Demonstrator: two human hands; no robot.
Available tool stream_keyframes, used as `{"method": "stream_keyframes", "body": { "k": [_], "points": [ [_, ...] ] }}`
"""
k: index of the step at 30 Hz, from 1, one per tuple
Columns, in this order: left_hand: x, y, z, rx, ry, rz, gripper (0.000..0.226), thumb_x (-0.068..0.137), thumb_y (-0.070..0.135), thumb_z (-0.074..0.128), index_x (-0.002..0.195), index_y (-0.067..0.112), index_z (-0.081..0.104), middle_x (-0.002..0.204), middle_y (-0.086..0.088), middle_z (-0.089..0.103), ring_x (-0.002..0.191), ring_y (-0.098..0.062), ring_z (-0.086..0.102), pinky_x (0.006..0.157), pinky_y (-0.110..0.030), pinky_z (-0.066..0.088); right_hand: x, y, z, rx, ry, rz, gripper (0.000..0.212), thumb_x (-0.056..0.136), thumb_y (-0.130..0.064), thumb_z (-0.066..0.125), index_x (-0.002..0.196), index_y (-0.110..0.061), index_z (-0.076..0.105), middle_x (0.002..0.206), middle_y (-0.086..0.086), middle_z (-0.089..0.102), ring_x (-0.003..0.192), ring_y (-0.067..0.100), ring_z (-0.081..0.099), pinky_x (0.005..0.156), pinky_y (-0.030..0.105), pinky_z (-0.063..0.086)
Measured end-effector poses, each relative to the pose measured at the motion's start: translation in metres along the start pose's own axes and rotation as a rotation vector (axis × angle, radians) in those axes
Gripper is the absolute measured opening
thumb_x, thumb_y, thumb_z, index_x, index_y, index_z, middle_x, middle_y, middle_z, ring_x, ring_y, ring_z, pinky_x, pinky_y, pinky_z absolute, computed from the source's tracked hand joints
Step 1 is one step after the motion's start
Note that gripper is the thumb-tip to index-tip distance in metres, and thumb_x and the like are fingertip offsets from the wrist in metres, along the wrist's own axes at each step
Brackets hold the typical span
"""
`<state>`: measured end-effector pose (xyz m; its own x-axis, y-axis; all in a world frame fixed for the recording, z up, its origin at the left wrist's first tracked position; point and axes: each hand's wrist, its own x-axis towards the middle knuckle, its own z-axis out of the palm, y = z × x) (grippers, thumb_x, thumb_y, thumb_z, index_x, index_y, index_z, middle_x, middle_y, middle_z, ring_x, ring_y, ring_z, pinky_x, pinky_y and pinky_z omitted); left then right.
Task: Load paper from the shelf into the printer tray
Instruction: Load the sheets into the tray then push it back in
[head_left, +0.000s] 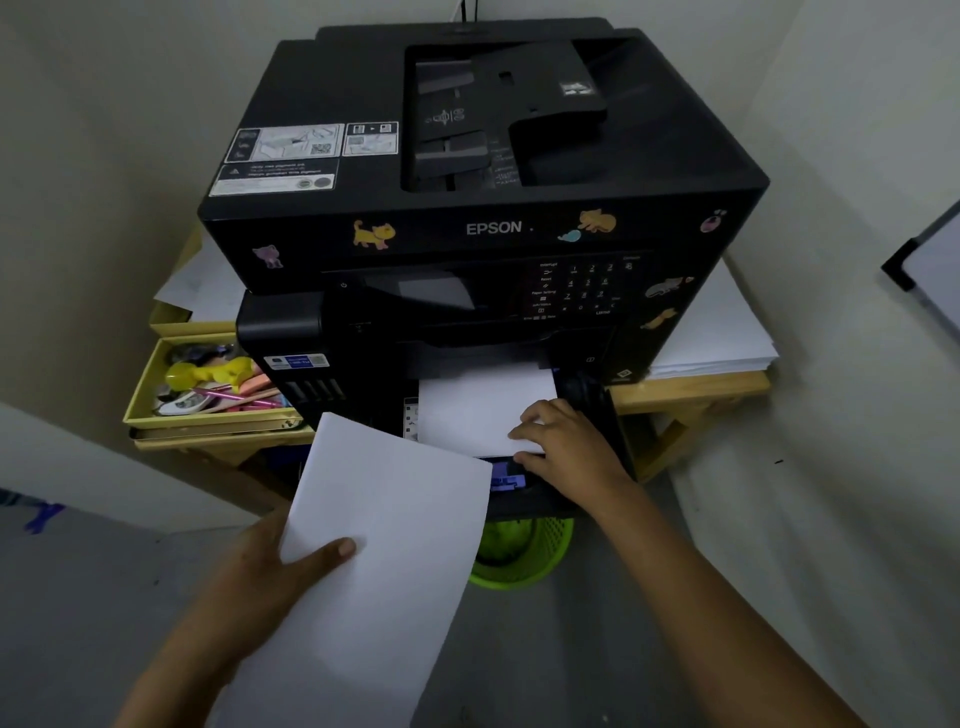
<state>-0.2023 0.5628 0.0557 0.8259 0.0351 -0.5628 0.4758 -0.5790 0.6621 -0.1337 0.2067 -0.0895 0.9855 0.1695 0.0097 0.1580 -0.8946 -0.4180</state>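
A black Epson printer (483, 156) stands on a wooden table, its paper tray (524, 486) pulled out at the front. White paper (478, 410) lies in the tray. My right hand (563, 441) rests on the front right corner of that paper, fingers over its edge, thumb below. My left hand (280, 561) grips a separate stack of white sheets (374, 561), thumb on top, held tilted in front of and below the tray to its left.
A yellow box (208, 384) of pens and small items sits left of the printer. More stacked paper (727, 338) lies at the printer's right on the wooden table (691, 395). A green basket (524, 556) stands on the floor under the tray.
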Motion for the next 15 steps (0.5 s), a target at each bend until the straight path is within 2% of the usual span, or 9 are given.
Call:
{"method": "stream_keyframes", "body": {
  "k": [3, 7, 13, 15],
  "points": [
    [-0.0004, 0.0047, 0.0030, 0.117, 0.007, 0.041, 0.059, 0.083, 0.041, 0.078, 0.135, 0.021, 0.058, 0.113, -0.005, 0.072, 0.089, -0.023, 0.073, 0.071, -0.041, 0.062, 0.0024, -0.0019, -0.0002, -0.034, 0.002, -0.035, 0.032, 0.096, -0.028, 0.072, 0.127, -0.019, 0.077, 0.130, -0.002, 0.063, 0.128, 0.021, 0.053, 0.100, 0.039, 0.049],
    [-0.0026, 0.0099, 0.0024, 0.191, -0.022, 0.083, 0.062, 0.081, 0.048, 0.074, 0.136, 0.025, 0.057, 0.114, -0.003, 0.073, 0.091, -0.022, 0.074, 0.079, -0.048, 0.064, 0.0023, -0.0033, -0.0023, -0.037, -0.022, -0.042, 0.031, 0.098, -0.026, 0.069, 0.128, -0.020, 0.076, 0.135, -0.003, 0.063, 0.129, 0.020, 0.054, 0.099, 0.036, 0.049],
    [0.0006, 0.0071, -0.0005, 0.232, -0.065, 0.155, 0.057, 0.078, 0.053, 0.071, 0.130, 0.037, 0.054, 0.110, 0.006, 0.073, 0.086, -0.015, 0.075, 0.071, -0.033, 0.064, 0.0042, -0.0003, -0.0036, -0.039, -0.063, -0.084, 0.029, 0.099, -0.020, 0.067, 0.126, -0.022, 0.077, 0.143, -0.006, 0.062, 0.128, 0.018, 0.059, 0.101, 0.039, 0.054],
    [0.0028, 0.0040, -0.0001, 0.242, -0.092, 0.174, 0.051, 0.082, 0.049, 0.072, 0.128, 0.043, 0.051, 0.108, 0.009, 0.073, 0.086, -0.014, 0.075, 0.068, -0.028, 0.063, 0.0049, -0.0002, -0.0030, -0.046, -0.068, -0.094, 0.029, 0.100, -0.018, 0.067, 0.126, -0.021, 0.077, 0.144, -0.005, 0.063, 0.128, 0.019, 0.060, 0.100, 0.040, 0.055]
  ]
}}
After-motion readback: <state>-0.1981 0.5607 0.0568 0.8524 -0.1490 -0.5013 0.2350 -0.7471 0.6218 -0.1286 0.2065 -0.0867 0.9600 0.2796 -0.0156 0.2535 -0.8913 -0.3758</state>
